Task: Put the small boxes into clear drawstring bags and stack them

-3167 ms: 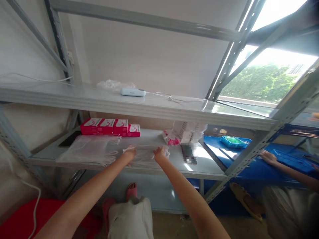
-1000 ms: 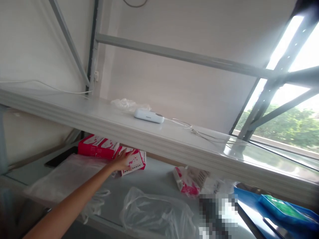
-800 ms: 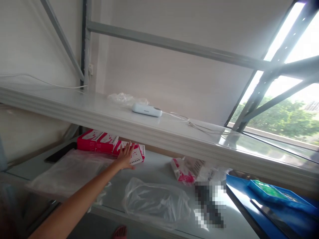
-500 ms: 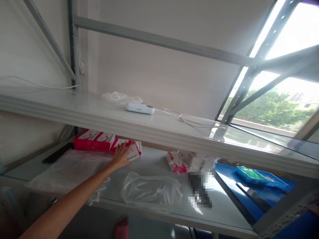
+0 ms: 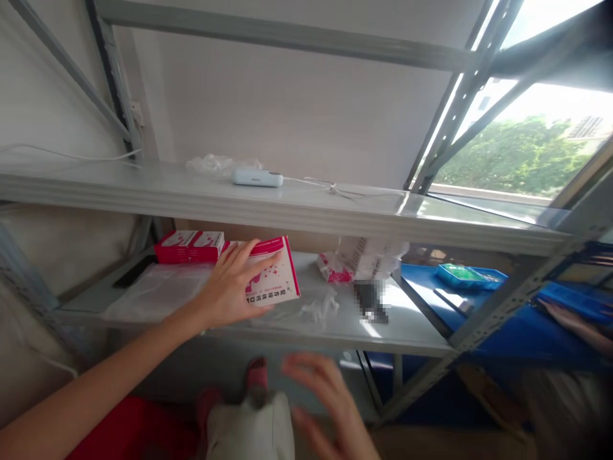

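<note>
My left hand (image 5: 228, 287) grips a pink and white box (image 5: 272, 279) and holds it tilted just above the front of the lower shelf (image 5: 407, 329). Two more pink boxes (image 5: 190, 246) stand in a row at the back left of that shelf. My right hand (image 5: 325, 402) hovers low in front of the shelf, blurred, fingers spread and holding nothing. A clear plastic bag (image 5: 316, 305) lies on the shelf just right of the held box. A stack of flat clear bags (image 5: 153, 291) lies to the left.
The upper shelf (image 5: 287, 211) carries a small white device (image 5: 257, 177) with a cable and a crumpled bag. A pink packet (image 5: 332, 268) and white packs sit mid-shelf. A blue surface (image 5: 479, 313) with a green tray (image 5: 462, 275) lies right. Another person's arm (image 5: 582, 322) shows far right.
My left hand has closed on one pink box and lifted it away from the row towards me. My right hand has come into view below. The view has swung down.
</note>
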`<state>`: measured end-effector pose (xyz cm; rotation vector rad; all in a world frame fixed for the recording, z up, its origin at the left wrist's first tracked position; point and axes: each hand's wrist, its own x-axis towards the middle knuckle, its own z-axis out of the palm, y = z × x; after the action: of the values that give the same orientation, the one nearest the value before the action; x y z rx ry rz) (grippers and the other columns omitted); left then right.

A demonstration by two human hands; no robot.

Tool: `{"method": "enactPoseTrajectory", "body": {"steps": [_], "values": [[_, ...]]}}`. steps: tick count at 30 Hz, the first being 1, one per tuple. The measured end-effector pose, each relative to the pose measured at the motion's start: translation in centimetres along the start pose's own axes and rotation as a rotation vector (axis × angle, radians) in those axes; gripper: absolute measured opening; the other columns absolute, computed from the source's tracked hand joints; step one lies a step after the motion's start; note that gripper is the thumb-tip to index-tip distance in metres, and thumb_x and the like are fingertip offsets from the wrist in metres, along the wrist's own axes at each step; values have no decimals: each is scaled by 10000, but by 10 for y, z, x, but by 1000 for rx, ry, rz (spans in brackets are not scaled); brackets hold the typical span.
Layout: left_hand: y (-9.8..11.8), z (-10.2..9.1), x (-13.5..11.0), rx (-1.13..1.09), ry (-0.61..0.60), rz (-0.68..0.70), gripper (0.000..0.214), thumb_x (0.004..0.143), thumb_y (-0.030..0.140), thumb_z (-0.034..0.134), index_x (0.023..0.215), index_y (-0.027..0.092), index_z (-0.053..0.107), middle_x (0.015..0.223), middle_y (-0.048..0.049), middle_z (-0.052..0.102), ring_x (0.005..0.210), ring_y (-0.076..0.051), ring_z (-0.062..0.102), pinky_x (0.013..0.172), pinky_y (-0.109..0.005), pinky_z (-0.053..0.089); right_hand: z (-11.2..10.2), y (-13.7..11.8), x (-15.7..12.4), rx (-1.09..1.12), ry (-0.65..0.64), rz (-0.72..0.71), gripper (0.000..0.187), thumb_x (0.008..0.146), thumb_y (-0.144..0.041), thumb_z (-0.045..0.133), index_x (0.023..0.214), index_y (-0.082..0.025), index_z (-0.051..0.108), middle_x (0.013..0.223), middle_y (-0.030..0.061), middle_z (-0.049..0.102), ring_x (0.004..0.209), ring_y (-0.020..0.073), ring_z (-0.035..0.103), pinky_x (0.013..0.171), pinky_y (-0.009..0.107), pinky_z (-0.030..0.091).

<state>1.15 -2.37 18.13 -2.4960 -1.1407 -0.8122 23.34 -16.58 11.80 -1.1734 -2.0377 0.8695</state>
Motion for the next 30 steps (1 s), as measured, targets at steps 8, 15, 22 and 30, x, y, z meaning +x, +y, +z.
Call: {"method": "enactPoseTrajectory", "body": {"steps": [8, 15, 22, 30], "values": [[62, -5, -25, -59, -90, 163, 779, 692, 387, 703, 1408, 288, 412, 1478, -113, 324, 1336, -351, 332, 1098, -546, 256, -6, -13, 35, 41, 487, -114, 677, 914, -394, 490, 1494, -298, 152, 1557, 33, 189, 1434, 219, 158, 1177, 459, 173], [66, 10, -21, -29, -161, 201, 679, 683, 390, 693, 1333, 305, 516, 1475, -98, 340, 1330, -378, 334, 1080, -535, 294, 7, 10, 30, 297, 467, -94, 718, 856, -343, 573, 1454, -241, 189, 1492, 92, 298, 1374, 216, 305, 1133, 423, 292], [70, 20, -11, -88, -267, 188, 773, 661, 576, 676, 1360, 308, 482, 1456, -88, 392, 1311, -355, 380, 1075, -487, 311, -45, 18, 24, -72, 323, -66, 1088, 585, -443, 827, 1455, -243, 205, 1511, 145, 226, 1420, 308, 167, 1127, 512, 238], [66, 32, 8, -460, -420, 27, 915, 603, 544, 742, 1382, 208, 398, 1326, -120, 546, 1158, -327, 548, 936, -425, 468, -102, 12, 62, -324, -127, -15, 1154, 484, -527, 837, 1462, -238, 297, 1468, 135, 373, 1323, 330, 378, 1066, 448, 333]]}}
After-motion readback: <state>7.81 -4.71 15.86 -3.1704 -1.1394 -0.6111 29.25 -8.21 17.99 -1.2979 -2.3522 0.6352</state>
